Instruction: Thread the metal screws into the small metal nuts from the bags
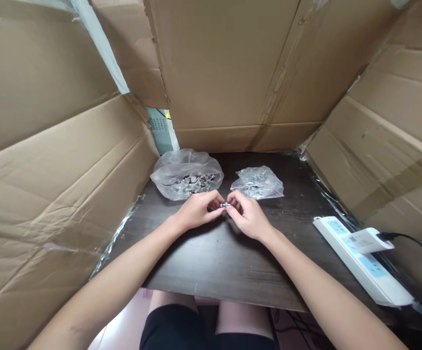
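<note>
Both hands (199, 209) curl inward, pinching one small metal part (225, 204).

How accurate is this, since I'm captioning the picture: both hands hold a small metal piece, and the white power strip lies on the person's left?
The side is wrong: the head view shows the white power strip on the person's right. The left hand and right hand do both hold a small metal piece.

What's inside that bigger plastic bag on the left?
The plastic bag holds a heap of small metallic parts, some with round faces. What lies beneath them is hidden by the pile and the cloudy folds.
</note>
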Available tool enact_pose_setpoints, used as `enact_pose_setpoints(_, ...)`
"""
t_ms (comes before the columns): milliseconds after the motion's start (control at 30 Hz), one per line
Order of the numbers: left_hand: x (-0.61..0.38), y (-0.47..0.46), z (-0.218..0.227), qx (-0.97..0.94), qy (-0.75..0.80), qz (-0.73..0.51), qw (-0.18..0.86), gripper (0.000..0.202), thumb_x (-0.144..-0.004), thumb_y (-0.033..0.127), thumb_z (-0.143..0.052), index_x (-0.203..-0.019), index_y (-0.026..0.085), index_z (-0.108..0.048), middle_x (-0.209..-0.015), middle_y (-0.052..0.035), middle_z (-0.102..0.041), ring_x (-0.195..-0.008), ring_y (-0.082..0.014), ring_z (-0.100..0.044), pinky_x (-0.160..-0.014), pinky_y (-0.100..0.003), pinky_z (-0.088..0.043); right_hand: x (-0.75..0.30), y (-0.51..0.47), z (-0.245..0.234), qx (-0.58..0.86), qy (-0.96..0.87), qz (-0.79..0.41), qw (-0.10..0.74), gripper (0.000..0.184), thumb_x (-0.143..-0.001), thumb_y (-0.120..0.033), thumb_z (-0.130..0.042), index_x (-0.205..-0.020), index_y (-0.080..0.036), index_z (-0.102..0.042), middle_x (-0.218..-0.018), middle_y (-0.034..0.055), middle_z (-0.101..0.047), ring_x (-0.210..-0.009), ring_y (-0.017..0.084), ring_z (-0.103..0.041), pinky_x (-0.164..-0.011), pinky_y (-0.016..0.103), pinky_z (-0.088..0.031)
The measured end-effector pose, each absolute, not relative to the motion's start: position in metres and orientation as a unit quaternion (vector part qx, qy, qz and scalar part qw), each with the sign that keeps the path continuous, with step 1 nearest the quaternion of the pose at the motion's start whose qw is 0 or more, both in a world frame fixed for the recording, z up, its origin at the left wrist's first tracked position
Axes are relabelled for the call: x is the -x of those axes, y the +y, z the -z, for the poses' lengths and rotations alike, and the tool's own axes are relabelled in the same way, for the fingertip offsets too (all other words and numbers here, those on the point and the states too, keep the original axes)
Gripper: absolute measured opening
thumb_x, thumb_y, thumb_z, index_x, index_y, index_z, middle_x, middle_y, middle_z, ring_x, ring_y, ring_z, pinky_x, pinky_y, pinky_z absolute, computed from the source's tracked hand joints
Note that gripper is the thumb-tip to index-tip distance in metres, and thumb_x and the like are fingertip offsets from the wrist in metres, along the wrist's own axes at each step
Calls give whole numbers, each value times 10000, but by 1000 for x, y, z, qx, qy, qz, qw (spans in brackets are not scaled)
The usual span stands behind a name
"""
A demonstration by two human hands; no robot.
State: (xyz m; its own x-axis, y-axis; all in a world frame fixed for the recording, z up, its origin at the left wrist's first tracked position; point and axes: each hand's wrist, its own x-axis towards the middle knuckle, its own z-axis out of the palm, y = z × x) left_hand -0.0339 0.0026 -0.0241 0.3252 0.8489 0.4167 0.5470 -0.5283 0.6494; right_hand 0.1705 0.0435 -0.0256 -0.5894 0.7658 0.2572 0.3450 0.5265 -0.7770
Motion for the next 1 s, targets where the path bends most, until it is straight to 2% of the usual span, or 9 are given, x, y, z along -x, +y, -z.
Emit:
enact_pose_setpoints(100,33,2,24,-787,442,-379,207,146,-928,300,-656,-973,163,-635,-818,-19,-710,-711,-125,-676,-676,-220,-530,-171,44,27,340,-829,-332,296,117,-932,-304,-523,-871,-208,-546,-707,-8,-592,-602,141,-523,-608,272,-376)
enact_pose_setpoints(200,32,1,23,-783,447,-379,207,155,-931,311,-653,-964,161,-632,-801,-21,-704,-699,-128,-667,-661,-223,-521,-170,45,28,349,-839,-307,283,345,-1007,-380,-434,-714,-205,-481,-632,-6,-524,-585,140,-478,-610,285,-344)
enact_pose_setpoints(267,32,1,23,-782,449,-379,207,159,-930,313,-654,-970,161,-631,-805,-23,-705,-703,-131,-667,-665,-228,-521,-170,45,27,348,-842,-302,282,421,-1033,-406,-390,-667,-204,-434,-634,6,-518,-605,147,-482,-625,294,-344)
enact_pose_setpoints(333,32,1,23,-782,448,-379,210,161,-925,310,-659,-982,163,-629,-812,-23,-707,-713,-133,-672,-678,-232,-527,-170,44,25,340,-839,-308,291,394,-1041,-394,-378,-716,-203,-492,-713,24,-580,-679,163,-536,-667,298,-371)
enact_pose_setpoints(433,33,1,23,-779,450,-377,219,168,-921,314,-663,-997,169,-627,-821,-21,-709,-721,-136,-676,-693,-238,-537,-171,43,23,334,-833,-320,303,220,-1005,-325,-441,-900,-207,-594,-858,40,-656,-771,180,-591,-715,303,-412)
enact_pose_setpoints(567,33,1,23,-777,454,-371,227,169,-929,327,-652,-989,171,-626,-825,-21,-711,-721,-136,-677,-687,-237,-537,-171,44,25,337,-833,-321,298,94,-936,-258,-513,-905,-204,-584,-819,23,-643,-665,156,-546,-649,293,-403)
enact_pose_setpoints(800,32,1,24,-779,455,-372,218,179,-924,331,-659,-981,166,-625,-814,-23,-710,-715,-139,-675,-685,-238,-535,-169,46,29,345,-840,-280,310,391,-1037,-360,-399,-683,-202,-450,-705,20,-511,-664,157,-489,-657,308,-362)
enact_pose_setpoints(900,33,1,23,-780,454,-372,216,173,-925,327,-662,-981,168,-624,-821,-20,-711,-723,-136,-679,-688,-235,-533,-169,45,26,345,-833,-297,314,262,-1010,-332,-449,-804,-203,-547,-792,27,-580,-708,162,-528,-678,302,-384)
enact_pose_setpoints(1000,34,2,24,-784,454,-372,204,167,-926,326,-664,-979,172,-627,-821,-14,-707,-718,-131,-675,-678,-228,-524,-169,43,24,343,-832,-307,309,93,-937,-276,-531,-888,-206,-566,-843,28,-615,-684,158,-529,-656,294,-396)
